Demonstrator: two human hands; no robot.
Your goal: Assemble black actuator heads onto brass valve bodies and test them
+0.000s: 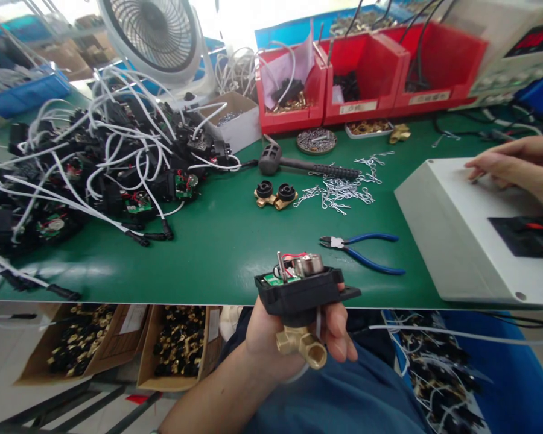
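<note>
Left hand (294, 340) clamps an open valve unit (301, 289), board and motor exposed, cover not on, at the counter (235, 241) edge. Right hand (520, 166) rests open-fingered on the white box (461, 235). Wired units pile (95, 169) waits.

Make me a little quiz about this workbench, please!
1. True or false: the left hand holds a black valve unit with a brass fitting.
2. What colour are the handles of the pliers?
3. The right hand rests on: A) the fan, B) the white box, C) the hammer.

Key: 1 true; 2 blue; 3 B.
</note>
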